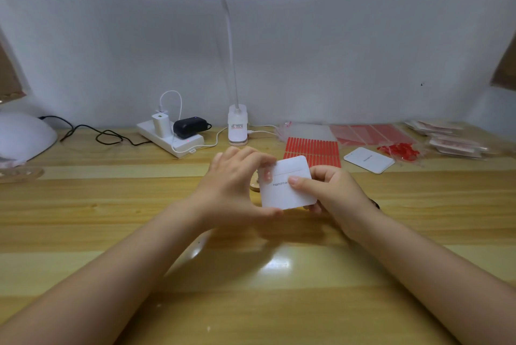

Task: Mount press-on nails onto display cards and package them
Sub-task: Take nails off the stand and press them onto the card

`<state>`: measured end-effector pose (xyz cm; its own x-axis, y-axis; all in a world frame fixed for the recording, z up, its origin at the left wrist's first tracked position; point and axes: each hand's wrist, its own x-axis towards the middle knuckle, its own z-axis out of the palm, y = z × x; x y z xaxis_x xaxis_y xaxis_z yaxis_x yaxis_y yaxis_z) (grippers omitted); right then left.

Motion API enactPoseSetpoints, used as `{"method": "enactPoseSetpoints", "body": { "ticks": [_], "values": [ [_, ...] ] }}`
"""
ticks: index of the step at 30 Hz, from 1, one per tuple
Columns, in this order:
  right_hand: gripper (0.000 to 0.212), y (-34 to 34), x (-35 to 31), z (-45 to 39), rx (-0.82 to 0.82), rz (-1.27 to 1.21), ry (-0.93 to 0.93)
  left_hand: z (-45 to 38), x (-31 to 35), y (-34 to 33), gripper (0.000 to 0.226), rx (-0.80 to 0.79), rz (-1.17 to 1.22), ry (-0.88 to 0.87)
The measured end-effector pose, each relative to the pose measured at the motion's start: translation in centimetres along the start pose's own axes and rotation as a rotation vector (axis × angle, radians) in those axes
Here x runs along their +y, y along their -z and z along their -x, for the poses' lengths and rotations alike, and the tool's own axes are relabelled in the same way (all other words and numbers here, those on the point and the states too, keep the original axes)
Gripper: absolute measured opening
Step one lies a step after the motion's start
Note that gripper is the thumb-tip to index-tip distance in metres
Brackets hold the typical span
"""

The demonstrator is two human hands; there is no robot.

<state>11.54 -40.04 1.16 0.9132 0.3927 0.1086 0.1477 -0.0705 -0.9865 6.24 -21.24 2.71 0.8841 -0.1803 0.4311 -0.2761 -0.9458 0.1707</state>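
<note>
A white display card (287, 194) printed with "Handmade" is held up over the middle of the wooden table. My left hand (237, 185) pinches its left edge, fingers on top and thumb under the lower corner. My right hand (326, 188) grips its right side, thumb lying on the card's face. A second white card (368, 160) lies flat on the table to the right. Behind the held card sits a sheet of red adhesive strips (312, 147). Loose red press-on nails (399, 149) in a clear bag lie further right.
A clip-on desk lamp (237, 127) stands at the back centre, beside a white power strip (170, 135) with chargers and cables. A white dome-shaped nail lamp (25, 132) sits far left. Clear bags and red sheets (371, 132) and packaged sets (452, 141) lie back right. A small wooden stand (255, 184) peeks from behind the card.
</note>
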Motion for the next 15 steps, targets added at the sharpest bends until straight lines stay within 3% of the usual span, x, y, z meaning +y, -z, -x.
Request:
{"method": "enactPoseSetpoints", "body": {
  "ticks": [5, 9, 15],
  "values": [
    [0.056, 0.7, 0.4, -0.6, 0.178, 0.149, 0.037, 0.1, -0.3, -0.3, 0.080, -0.225, 0.025, 0.083],
    [0.044, 1.6, 1.0, -1.5, 0.281, 0.131, 0.031, 0.3, -0.3, -1.2, 0.075, -0.389, 0.036, 0.094],
    [0.037, 1.5, 1.8, -1.8, 0.248, 0.182, 0.022, 0.3, -0.8, -1.2, 0.084, -0.457, 0.047, 0.086]
  ]
}}
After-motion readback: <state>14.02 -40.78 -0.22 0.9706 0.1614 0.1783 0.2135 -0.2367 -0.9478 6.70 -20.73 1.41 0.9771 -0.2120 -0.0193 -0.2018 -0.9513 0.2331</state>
